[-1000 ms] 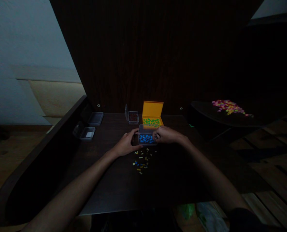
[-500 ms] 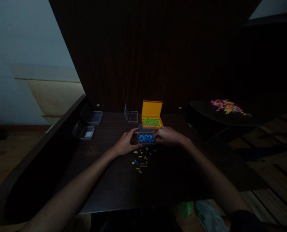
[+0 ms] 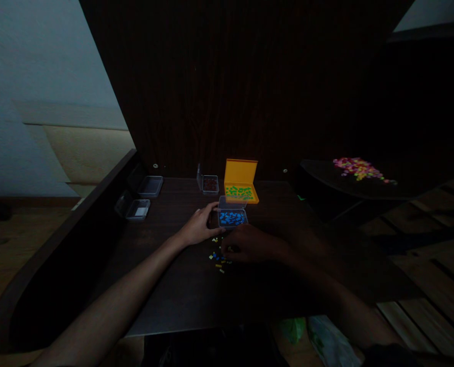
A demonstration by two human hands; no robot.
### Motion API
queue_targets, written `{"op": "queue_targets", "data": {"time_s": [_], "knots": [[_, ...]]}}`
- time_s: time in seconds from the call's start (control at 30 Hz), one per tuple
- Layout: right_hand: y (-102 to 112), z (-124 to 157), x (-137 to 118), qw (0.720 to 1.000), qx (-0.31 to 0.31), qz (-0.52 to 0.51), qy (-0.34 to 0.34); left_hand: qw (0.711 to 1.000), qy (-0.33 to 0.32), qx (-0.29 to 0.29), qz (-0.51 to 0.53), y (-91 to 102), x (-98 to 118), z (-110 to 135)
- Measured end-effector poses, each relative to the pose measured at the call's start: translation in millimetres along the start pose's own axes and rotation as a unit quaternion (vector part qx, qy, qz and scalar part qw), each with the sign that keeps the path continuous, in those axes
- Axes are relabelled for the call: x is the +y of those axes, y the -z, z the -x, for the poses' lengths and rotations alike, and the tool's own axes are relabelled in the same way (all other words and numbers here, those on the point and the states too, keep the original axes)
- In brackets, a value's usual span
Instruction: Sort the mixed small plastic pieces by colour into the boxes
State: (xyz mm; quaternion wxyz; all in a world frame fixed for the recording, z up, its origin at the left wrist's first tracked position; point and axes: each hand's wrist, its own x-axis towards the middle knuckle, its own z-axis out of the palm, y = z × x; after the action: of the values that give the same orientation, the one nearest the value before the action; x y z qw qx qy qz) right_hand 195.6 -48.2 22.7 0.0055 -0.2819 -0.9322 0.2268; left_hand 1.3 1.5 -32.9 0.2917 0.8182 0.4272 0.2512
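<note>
Dim wooden table: left hand rests, fingers spread, against the clear box of blue pieces; right hand covers loose pieces just before that box, grip lost in shadow.

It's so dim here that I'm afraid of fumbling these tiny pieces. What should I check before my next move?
1. Left hand on the clear box: ok, its fingers touch the box's left side.
2. Blue pieces inside the clear box: ok.
3. Right hand at the loose pieces: ok, it lies over the pile's right part.
4. A piece in the right grip: cannot tell, the hand is in shadow.
5. Orange box open: ok, lid up, green pieces inside.
6. Enough light on the table: not ok.
</note>
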Motion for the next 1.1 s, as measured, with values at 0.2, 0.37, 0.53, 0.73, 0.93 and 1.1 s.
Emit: {"op": "queue_targets", "data": {"time_s": [0.2,0.37,0.53,0.73,0.93,1.1], "knots": [[4.0,1.4,-3.0,0.999,-0.033,0.008,0.010,1.000,-0.001,0.007,0.003,-0.8,-0.7,0.4],[0.8,6.6,-1.1,0.999,-0.038,-0.012,-0.009,1.000,0.000,0.006,0.010,-0.1,0.4,0.4],[-1.3,10.3,-2.4,0.999,-0.036,-0.001,-0.024,1.000,-0.012,0.004,0.012,-1.0,-2.9,-0.6],[-0.7,14.5,-3.1,0.998,-0.043,-0.001,-0.050,1.000,-0.005,0.008,-0.007,-2.6,-4.4,0.2],[-1.6,14.7,-1.4,0.997,-0.055,-0.008,-0.044,1.000,-0.008,0.006,-0.001,-2.1,-4.9,-0.1],[-1.6,15.8,-0.3,0.998,-0.060,-0.007,-0.035,1.000,-0.012,0.005,-0.006,-3.0,-7.1,-0.3]]}}
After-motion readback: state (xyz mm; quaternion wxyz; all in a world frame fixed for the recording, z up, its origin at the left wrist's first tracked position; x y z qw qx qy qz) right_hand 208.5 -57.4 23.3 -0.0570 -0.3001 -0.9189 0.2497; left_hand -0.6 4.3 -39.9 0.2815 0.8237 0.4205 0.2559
